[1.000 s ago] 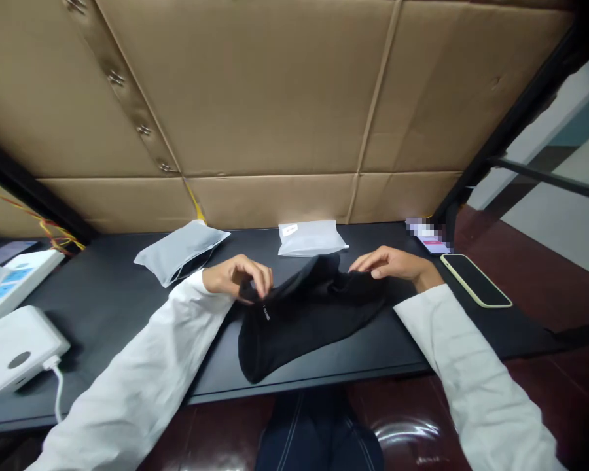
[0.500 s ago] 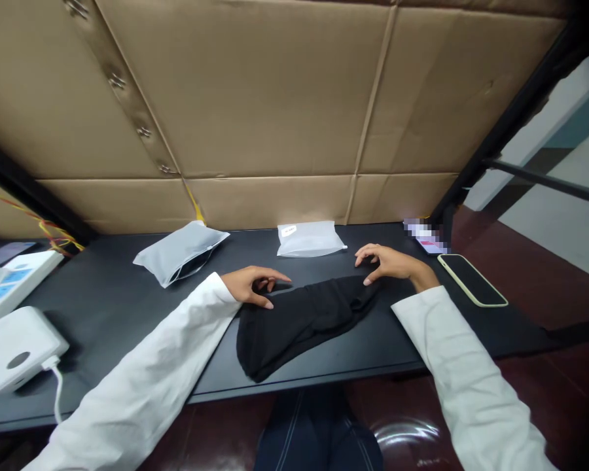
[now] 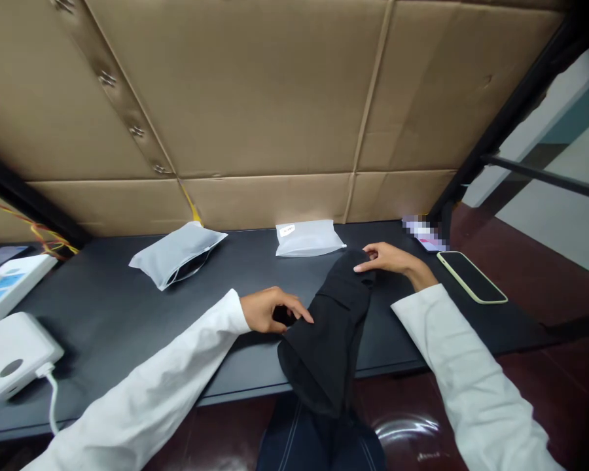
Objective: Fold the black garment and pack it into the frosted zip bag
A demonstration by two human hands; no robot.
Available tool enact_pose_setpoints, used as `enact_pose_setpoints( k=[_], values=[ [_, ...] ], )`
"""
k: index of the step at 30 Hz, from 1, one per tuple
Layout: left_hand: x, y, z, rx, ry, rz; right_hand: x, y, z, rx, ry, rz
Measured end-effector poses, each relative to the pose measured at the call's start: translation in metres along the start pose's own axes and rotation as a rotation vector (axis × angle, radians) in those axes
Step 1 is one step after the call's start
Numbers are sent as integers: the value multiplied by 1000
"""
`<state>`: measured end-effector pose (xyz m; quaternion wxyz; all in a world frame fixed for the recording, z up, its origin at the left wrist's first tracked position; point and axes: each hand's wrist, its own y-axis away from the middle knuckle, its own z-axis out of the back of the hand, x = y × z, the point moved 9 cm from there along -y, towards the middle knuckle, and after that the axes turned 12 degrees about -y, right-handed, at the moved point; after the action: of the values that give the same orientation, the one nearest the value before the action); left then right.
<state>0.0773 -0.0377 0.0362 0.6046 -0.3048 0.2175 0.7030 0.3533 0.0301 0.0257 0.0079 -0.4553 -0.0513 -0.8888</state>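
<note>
A black fabric sock (image 3: 331, 333) lies turned lengthwise on the black tabletop (image 3: 127, 327), its near end hanging past the front edge above my dark trousers (image 3: 319, 441). My left hand (image 3: 275, 311) is shut on the sock's left side, its fingers curled over the fabric. At the sock's far end, my right hand (image 3: 387, 258) rests its fingertips on top. The right thumb is hidden, and the sock's far end sits under those fingers.
Two frosted white zip bags (image 3: 174, 255) (image 3: 307, 239) lie at the back of the table. A phone (image 3: 471, 278) lies at the right, beside a blurred screen (image 3: 425, 237). A white power bank (image 3: 12, 356) with a cable sits at the left. Cardboard covers the wall behind.
The sock has swung from lying across the table to pointing toward me, now hanging over the front edge. My left hand has moved right along its side.
</note>
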Motion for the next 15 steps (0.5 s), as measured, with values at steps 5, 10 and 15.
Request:
enact_pose_setpoints(
  k=[5,10,15],
  values=[
    [-32,-8,-2,-218,-364,-185,12,3,-23,181,-243,31],
    [-60,-13,-43,-83,-608,-362,25,-2,-37,176,-322,113],
    [-46,-19,-50,-110,-711,-264,68,7,-32,-74,-429,359]
  ],
)
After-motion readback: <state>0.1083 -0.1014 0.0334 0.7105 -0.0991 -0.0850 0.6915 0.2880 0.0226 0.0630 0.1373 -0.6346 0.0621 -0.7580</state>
